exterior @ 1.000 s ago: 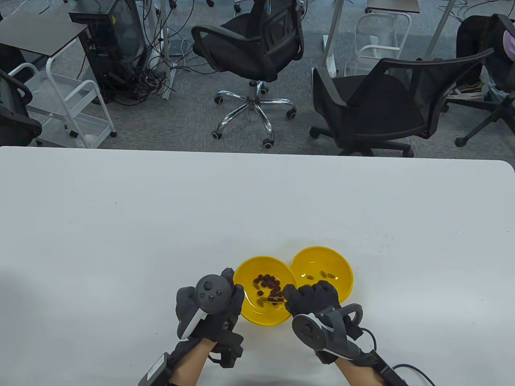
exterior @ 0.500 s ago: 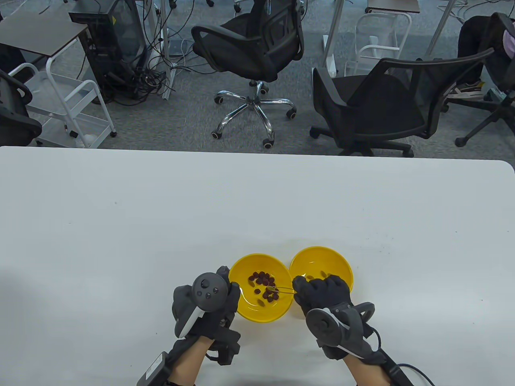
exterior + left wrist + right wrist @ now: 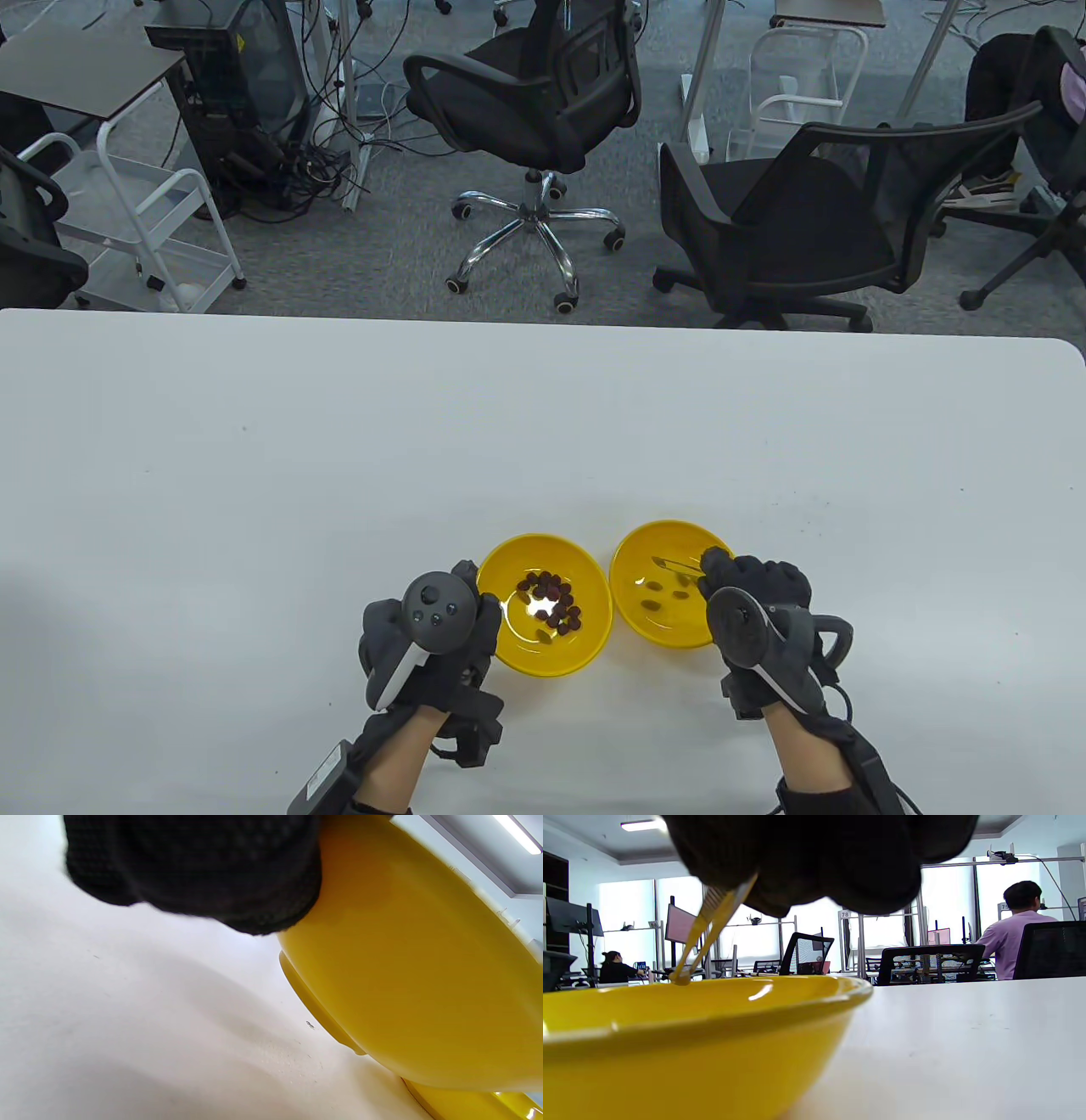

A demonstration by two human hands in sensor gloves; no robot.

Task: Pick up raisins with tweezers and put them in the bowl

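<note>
Two yellow bowls stand side by side near the table's front edge. The left bowl (image 3: 509, 632) holds several dark raisins (image 3: 551, 601). The right bowl (image 3: 624, 556) holds three raisins (image 3: 655, 604). My right hand (image 3: 721, 570) pinches metal tweezers (image 3: 676, 562), with their tips over the right bowl's far side. In the right wrist view the tweezers (image 3: 712, 921) slant down to just above the bowl's rim (image 3: 780, 1001), with a small blurred blob at the tips. My left hand (image 3: 472, 594) holds the left bowl's left rim. A gloved finger (image 3: 191, 866) lies against its outer wall (image 3: 403, 963).
The white table (image 3: 339, 441) stretches wide behind and beside the bowls. Office chairs (image 3: 526, 93) and carts stand on the floor beyond its far edge. Cables trail from both wrists at the front edge.
My right hand has carried the tweezers from the left bowl's raisins rightward to over the right bowl. My left hand and the left bowl have shifted slightly left.
</note>
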